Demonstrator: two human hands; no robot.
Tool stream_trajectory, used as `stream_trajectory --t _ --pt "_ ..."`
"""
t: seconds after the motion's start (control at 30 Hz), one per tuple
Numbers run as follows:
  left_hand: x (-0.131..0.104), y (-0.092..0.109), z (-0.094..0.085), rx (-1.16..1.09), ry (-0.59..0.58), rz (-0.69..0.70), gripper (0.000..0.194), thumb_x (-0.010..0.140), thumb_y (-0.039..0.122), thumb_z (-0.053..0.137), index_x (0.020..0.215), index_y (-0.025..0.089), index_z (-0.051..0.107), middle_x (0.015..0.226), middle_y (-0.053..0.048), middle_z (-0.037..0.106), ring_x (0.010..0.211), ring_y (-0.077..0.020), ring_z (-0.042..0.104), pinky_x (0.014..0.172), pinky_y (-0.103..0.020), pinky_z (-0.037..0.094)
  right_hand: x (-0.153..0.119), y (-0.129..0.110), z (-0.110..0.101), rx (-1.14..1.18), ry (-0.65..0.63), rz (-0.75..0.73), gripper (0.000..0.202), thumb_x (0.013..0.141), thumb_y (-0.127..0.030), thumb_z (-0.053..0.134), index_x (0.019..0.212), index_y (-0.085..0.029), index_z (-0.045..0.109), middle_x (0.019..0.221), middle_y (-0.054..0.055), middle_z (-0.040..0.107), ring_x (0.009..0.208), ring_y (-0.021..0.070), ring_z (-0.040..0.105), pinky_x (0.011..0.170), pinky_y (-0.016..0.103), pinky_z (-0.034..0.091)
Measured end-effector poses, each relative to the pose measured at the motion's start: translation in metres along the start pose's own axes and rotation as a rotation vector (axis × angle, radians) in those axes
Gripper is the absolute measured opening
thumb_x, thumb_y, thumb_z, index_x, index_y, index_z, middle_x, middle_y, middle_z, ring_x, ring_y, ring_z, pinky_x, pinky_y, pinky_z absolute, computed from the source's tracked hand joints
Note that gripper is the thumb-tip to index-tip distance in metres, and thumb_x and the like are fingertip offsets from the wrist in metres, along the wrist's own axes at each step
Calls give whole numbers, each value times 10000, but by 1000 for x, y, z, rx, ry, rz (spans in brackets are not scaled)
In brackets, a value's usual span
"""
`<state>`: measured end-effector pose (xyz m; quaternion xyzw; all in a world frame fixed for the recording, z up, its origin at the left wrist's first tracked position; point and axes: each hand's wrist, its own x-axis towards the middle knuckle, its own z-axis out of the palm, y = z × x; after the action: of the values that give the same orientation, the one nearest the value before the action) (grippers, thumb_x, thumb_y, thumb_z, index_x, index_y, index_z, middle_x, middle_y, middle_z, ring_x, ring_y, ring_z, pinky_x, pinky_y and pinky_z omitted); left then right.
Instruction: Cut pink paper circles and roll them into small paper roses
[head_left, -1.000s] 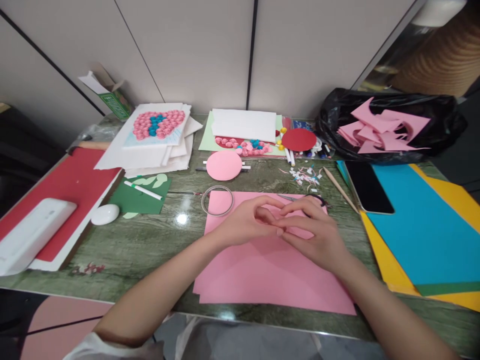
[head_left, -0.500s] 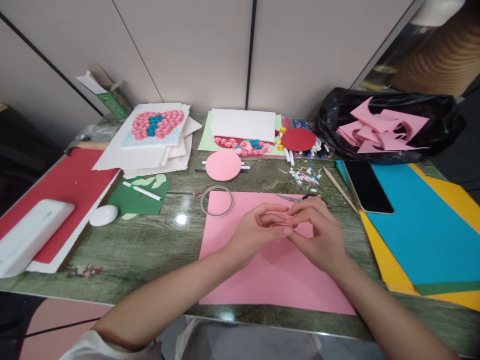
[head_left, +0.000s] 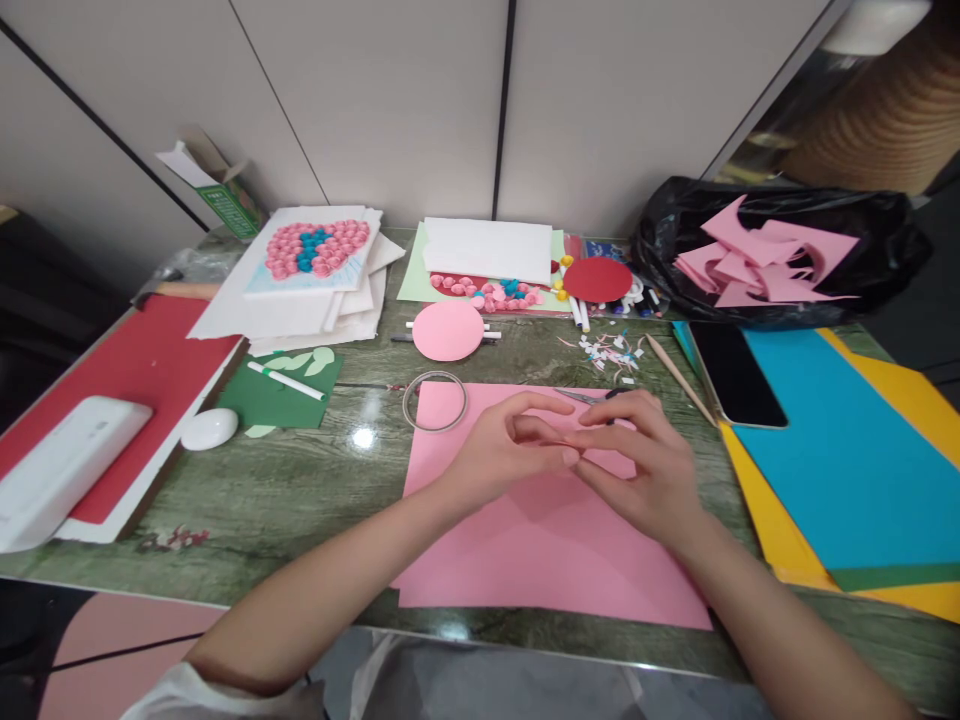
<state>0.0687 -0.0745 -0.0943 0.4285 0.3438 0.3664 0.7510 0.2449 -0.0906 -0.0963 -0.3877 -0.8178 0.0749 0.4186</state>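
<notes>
Over the pink sheet [head_left: 525,560], left hand [head_left: 506,450] and right hand [head_left: 652,465] face each other, fingers [head_left: 611,438] bent, tips close together.

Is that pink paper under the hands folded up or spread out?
Spread out: the pink paper lies flat and broad on the table, beneath the left hand and right hand.

Scissors [head_left: 576,397] partly hidden behind the right hand [head_left: 651,472]
</notes>
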Motion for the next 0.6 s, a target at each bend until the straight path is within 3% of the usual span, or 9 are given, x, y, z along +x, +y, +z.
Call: stream_trajectory --t 0.23,0.6 --pt "1 2 -7 21 -95 -22 357 639 192 766 964 184 619 713 1 686 677 -112 634 720 -256 464 -1 1 0 -6 -23 -11 183 755 -159 679 889 -268 619 883 34 598 817 205 543 714 400 419" --pt "1 -2 0 -58 26 -78 330 641 227 765 934 177 623 688 3 671 673 -119 616 727 -274 432 -1 3 -1 -100 -29 -24 144 766 -196 662 887 -263 622 880 36 600 803 203 538 699 390 398"
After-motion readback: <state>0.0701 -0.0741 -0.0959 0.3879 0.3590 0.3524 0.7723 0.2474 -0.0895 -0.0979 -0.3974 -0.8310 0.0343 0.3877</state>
